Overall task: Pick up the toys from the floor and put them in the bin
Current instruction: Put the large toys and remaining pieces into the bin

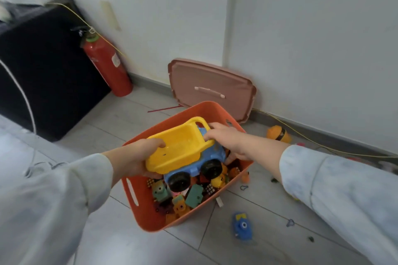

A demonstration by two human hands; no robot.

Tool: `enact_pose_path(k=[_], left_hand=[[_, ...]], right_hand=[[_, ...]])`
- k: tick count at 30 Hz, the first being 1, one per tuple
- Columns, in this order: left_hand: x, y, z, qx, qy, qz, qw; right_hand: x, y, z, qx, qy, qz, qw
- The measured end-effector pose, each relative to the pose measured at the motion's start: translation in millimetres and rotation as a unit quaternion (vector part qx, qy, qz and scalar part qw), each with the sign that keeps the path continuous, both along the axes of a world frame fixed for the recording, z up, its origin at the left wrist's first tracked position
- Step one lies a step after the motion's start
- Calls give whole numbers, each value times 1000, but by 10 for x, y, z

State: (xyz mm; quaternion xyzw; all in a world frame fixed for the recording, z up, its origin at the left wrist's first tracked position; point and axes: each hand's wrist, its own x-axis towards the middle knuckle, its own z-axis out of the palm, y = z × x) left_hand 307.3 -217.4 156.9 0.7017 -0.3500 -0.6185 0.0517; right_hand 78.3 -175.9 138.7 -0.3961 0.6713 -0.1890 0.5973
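Observation:
An orange bin (148,211) stands on the grey floor, holding several small toys. Above it I hold a toy dump truck (183,150) with a yellow bed, blue body and black wheels. My left hand (137,157) grips the near end of the yellow bed. My right hand (228,137) grips the far edge of the bed by the cab. A blue fish toy (242,229) lies on the floor right of the bin. An orange-yellow toy (277,134) sits by the wall.
The bin's pink lid (211,90) leans against the white wall. A red fire extinguisher (107,64) stands at the left beside a black cabinet (43,71). A yellow cord (323,146) runs along the baseboard. Small bits (289,222) litter the floor at the right.

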Motion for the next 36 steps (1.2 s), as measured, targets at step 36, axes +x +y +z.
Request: enact_pose_path(k=[36], left_hand=[[-864,-33,-220,-368,-181,-441,798]], right_hand=[[-668,402,-207,-331,314,146,878]])
